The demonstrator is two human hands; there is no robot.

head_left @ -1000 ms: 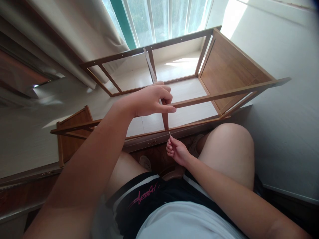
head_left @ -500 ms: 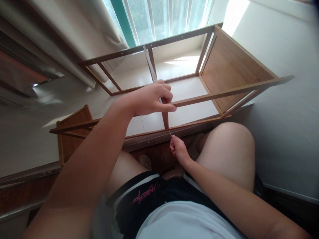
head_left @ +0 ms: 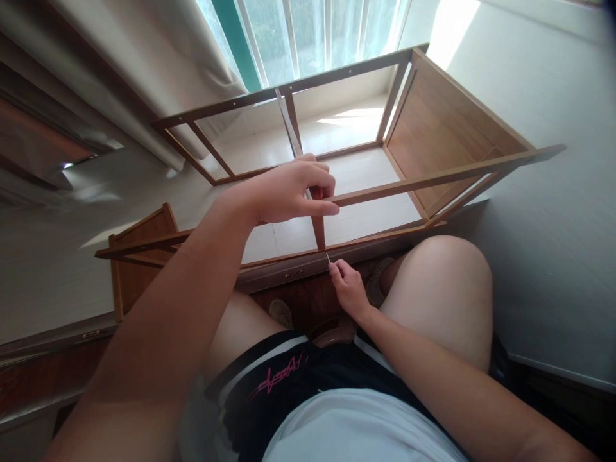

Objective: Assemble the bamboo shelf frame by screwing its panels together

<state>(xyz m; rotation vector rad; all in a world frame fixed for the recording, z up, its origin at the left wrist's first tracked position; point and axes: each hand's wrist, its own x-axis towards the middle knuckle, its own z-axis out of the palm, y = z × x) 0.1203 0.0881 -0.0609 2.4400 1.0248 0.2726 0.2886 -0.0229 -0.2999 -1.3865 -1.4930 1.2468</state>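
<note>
Turning slightly since the earlier frame, my bare right hand [head_left: 349, 287] is pinching a thin, pale rod [head_left: 328, 257] between closed fingers, its tip meeting the lower rail of an open brown wooden frame [head_left: 409, 185]. I am clamping my bare left hand [head_left: 293, 189] around that frame's middle; it is resting on a pale flat surface [head_left: 368, 172].

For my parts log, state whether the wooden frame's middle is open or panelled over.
Open: the pale surface shows through the wooden frame beside the left hand, while a solid panel covers its picture-right end.
</note>
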